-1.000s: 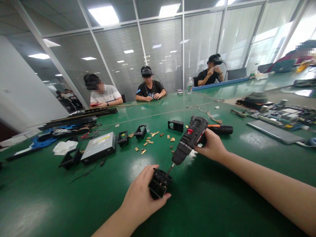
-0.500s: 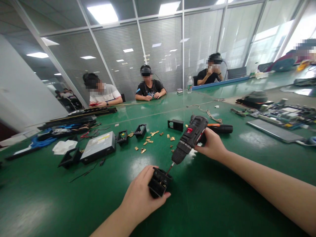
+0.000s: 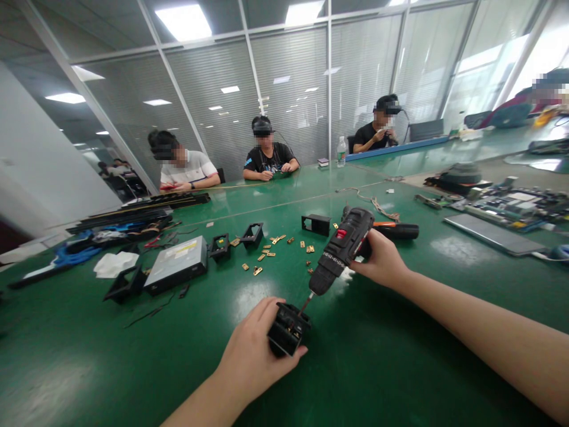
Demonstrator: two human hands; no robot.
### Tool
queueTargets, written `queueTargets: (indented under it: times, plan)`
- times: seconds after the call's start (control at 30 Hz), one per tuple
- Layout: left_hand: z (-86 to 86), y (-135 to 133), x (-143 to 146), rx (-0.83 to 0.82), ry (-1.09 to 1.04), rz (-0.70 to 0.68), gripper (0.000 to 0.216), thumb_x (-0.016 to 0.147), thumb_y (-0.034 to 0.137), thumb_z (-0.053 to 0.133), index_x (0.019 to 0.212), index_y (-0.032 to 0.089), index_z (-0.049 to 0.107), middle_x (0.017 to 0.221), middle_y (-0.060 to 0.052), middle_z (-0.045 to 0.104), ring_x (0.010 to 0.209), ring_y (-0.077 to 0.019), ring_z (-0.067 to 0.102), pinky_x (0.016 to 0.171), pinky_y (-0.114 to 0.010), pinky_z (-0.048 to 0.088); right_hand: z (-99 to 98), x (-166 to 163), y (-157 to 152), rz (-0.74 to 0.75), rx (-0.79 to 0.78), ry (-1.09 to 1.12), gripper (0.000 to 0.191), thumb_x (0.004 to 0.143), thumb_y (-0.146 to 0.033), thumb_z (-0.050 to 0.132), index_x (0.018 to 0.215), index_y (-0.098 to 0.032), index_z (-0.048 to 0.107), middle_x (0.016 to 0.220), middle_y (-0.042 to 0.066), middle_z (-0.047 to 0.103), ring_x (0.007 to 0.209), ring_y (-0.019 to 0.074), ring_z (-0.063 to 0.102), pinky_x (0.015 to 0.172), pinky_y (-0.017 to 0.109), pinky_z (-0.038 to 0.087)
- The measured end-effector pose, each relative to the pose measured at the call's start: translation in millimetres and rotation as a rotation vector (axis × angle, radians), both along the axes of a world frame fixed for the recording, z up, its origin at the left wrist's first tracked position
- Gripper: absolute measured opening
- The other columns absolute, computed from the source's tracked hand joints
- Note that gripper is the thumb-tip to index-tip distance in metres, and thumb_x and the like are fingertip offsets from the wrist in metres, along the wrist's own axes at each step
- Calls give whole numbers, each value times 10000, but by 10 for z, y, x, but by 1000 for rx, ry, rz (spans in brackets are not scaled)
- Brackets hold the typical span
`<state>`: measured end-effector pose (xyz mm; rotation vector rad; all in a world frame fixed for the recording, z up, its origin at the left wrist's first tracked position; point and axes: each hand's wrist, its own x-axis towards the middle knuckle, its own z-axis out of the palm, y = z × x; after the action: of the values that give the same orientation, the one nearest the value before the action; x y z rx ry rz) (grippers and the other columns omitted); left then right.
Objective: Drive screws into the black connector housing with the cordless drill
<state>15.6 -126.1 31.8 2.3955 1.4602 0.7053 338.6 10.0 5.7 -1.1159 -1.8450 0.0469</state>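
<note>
My left hand point(image 3: 253, 347) is closed around a small black plastic housing point(image 3: 287, 338), tilted so its open side with bits of brass faces up. In my right hand point(image 3: 380, 258) is a black cordless drill point(image 3: 340, 246) with a red switch, gripped by its handle. The drill's thin bit point(image 3: 306, 305) points down to the left and reaches into the housing; its very tip is hidden. Beyond the housing, several small brass plates point(image 3: 262, 256) and screws lie scattered on the green table point(image 3: 213, 362).
Black plastic frames point(image 3: 252, 235) stand past the brass pieces, with another black frame point(image 3: 315, 224) near the drill. To the left lie a silver disc drive point(image 3: 178, 265) and a white tissue point(image 3: 115, 264). Circuit boards point(image 3: 511, 201) cover the right side. Several people sit across the table.
My hands, the drill and the housing have stayed almost in place, the bit still in the housing. Across the table, the person at the right has lowered their hands from their face.
</note>
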Motion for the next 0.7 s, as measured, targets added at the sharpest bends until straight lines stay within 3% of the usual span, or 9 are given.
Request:
queueTargets:
  times: [0.7]
  plan:
    - [-64,-4,-9,145,63,-31,646,735,342,805,1285,224,486,1269,-136,643,1118,-296,688,937,-457,602,-11,10,1,11,-5,14,401,664,-303,759,1008,-200,583,1023,102,679,881,301,655,757,414,533]
